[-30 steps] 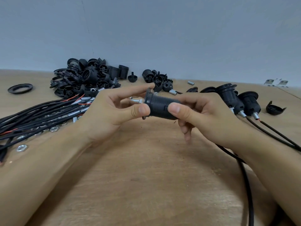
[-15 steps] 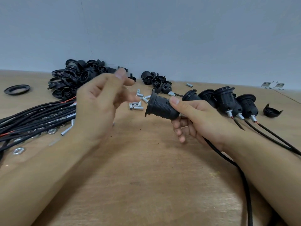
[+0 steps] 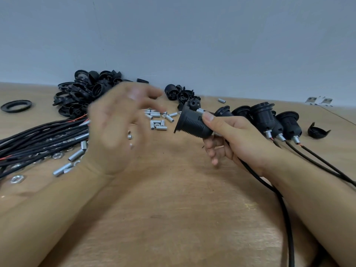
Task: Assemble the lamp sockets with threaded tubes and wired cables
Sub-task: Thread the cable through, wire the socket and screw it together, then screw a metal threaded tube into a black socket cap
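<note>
Wood table, grey wall; R hand grips socket.

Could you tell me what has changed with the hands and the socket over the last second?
The left hand let go of the black lamp socket and swung away to the left, open and blurred, over the threaded tubes. The right hand alone now grips the socket, carried slightly right. The finished sockets, cable bundle and pile of black parts stayed put.
</note>
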{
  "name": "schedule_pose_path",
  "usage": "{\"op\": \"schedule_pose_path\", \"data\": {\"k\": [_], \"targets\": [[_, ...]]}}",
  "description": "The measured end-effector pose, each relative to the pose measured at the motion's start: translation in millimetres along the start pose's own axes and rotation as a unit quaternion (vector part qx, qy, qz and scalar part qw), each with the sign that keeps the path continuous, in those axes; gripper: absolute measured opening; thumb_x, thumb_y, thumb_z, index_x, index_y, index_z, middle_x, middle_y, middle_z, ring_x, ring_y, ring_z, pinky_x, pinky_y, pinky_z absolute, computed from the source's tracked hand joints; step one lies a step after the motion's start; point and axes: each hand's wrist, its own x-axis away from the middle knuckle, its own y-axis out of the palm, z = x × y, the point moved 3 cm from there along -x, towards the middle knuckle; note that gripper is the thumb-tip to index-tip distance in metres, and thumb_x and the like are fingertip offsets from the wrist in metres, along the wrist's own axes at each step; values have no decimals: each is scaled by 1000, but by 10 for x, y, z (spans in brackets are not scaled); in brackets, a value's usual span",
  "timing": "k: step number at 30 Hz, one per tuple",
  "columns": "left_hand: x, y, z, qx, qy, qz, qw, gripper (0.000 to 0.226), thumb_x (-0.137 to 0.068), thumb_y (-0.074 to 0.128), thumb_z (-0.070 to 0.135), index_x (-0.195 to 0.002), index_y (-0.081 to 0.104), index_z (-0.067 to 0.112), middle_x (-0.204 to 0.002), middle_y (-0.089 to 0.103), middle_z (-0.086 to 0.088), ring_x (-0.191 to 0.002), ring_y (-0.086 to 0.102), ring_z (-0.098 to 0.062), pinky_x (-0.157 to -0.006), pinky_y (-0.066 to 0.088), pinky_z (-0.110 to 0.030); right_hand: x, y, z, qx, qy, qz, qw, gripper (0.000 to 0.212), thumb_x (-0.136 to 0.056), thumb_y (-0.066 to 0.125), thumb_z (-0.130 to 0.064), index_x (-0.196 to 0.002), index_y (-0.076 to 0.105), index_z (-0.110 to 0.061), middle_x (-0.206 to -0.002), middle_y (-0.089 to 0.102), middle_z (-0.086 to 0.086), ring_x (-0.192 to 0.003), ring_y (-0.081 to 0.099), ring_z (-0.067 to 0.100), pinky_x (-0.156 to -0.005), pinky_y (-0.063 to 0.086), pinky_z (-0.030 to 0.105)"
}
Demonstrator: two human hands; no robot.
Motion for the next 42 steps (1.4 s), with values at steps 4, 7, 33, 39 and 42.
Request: {"op": "schedule_pose_path", "data": {"k": [4, 7, 33, 39, 42], "targets": [[-20, -117, 27, -27, 23, 44, 998, 44, -95, 39, 37, -80, 68, 6, -63, 65, 2, -77, 65, -24, -80, 45, -34, -10, -47, -17, 0, -7, 5, 1000, 34, -81, 65, -50, -74, 73, -19, -65, 57, 8, -55, 56, 17, -47, 50, 28], [61, 59, 16, -108, -3, -69, 992, 49, -93, 41, 41, -131, 54, 12, -128, 64, 1, -125, 55, -15, -102, 41, -33, -5, -26, 0, 18, -8, 3, 1000, 34, -83, 64, -50, -77, 73, -18, -65, 57, 8, -55, 56, 17, -47, 50, 27], [-31, -265, -147, -513, -84, -13, 854, 33, -89, 53, 42, -106, 71, 20, -105, 66, -1, -109, 45, -29, -94, 39, -46, 91, -381, -234, 524, -136, 353, 763, 22, -92, 60, -21, -110, 70, -14, -115, 62, 7, -115, 49, 29, -91, 37, 29], [-54, -353, -291, -521, -122, -101, 839, 34, -92, 58, 36, -122, 67, 22, -124, 66, -1, -123, 50, -30, -103, 40, -50, 63, -18, -181, 501, -202, 208, 815, 16, -92, 62, -19, -103, 72, -14, -94, 66, -6, -91, 60, 15, -84, 46, 29], [-27, -140, -339, -474, -43, -225, 850, 34, -93, 57, 22, -126, 66, 19, -128, 66, 1, -123, 53, -25, -106, 39, -45, 41, 112, -67, 506, -186, 134, 831, 22, -94, 61, -23, -112, 70, -14, -102, 66, -9, -96, 58, 8, -87, 45, 25]]}}
